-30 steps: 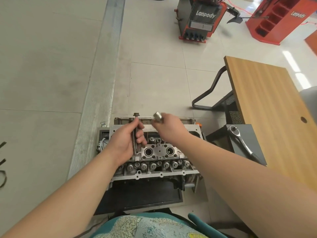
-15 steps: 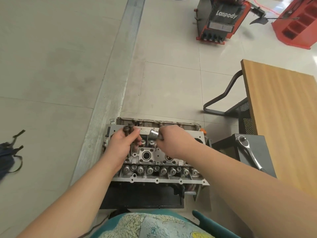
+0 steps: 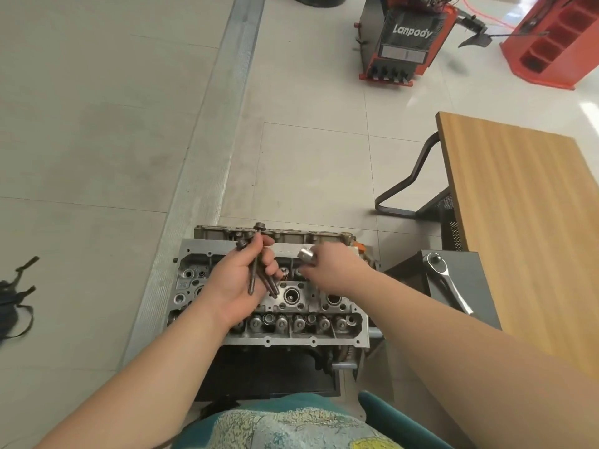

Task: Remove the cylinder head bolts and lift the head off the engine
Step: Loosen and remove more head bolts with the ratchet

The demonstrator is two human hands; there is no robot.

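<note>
Gripping bolts point(image 3: 256, 270) and socket point(image 3: 305, 254) over cylinder head point(image 3: 201, 254).

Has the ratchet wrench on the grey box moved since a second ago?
No. The ratchet wrench lies on the same grey box beside the wooden table; only the camera shifted.

The left hand point(image 3: 238, 281) hides the cylinder head's point(image 3: 291, 306) middle; the desk point(image 3: 525, 222) and dark straps point(image 3: 13, 303) run off frame.
</note>
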